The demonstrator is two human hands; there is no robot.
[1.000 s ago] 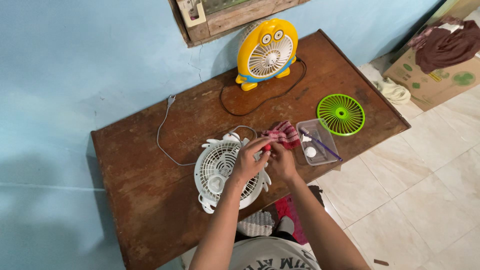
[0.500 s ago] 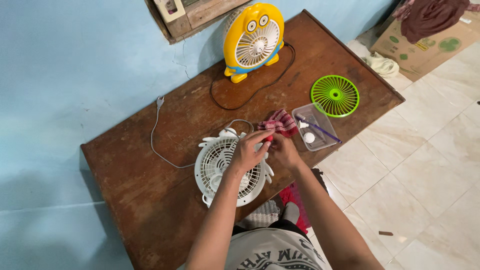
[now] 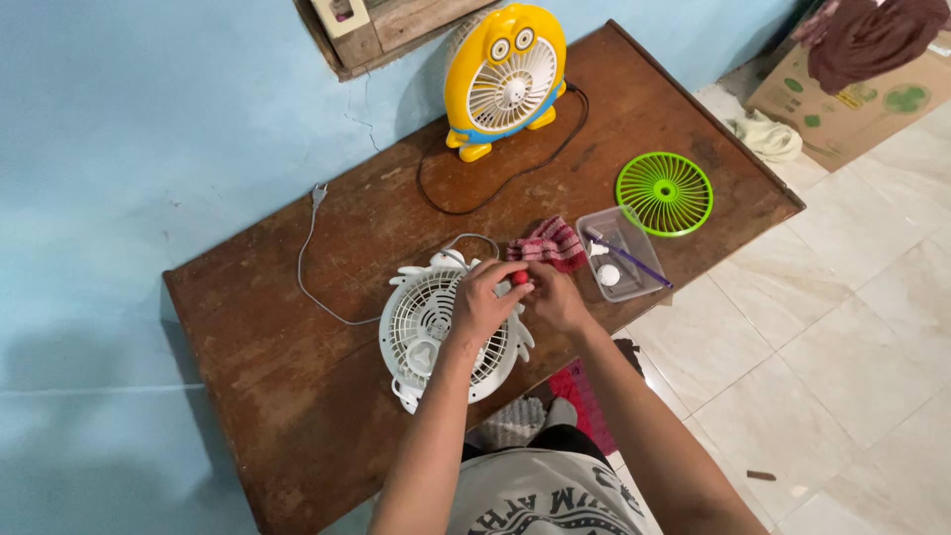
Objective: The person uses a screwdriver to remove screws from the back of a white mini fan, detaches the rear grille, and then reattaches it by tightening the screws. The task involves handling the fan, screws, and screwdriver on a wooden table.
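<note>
- My left hand (image 3: 482, 297) and my right hand (image 3: 551, 297) meet over the right-hand upper edge of the small white fan (image 3: 436, 332), which lies face up on the wooden table (image 3: 258, 347) just in front of me.
- Between the two hands sits a small red-tipped object (image 3: 519, 278); it looks like the handle end of a little tool, though I cannot tell its kind for sure.
- My left fingers are curled closed, thumb and forefinger pinching that red end from the left. My right fingers are bent in against it from the right; whether they truly grip it or only steady it I cannot tell.
- Only the red end shows, so I cannot read the object's long axis; it seems to point down toward the fan's rim.
- The fan lies below and to the left of the pinch, its grille centre under my left wrist, so my left hand is the nearer one to the fan's middle and my right the nearer to its outer edge.
- Just beyond my right knuckles lies a red checked cloth (image 3: 551, 243), near but apart.
- Further right stands a clear plastic tray (image 3: 639, 282) with a purple stick and a small white part, then a loose green fan grille (image 3: 664, 193).
- A yellow cartoon-faced fan (image 3: 505, 79) stands upright at the table's far edge, well apart.
</note>
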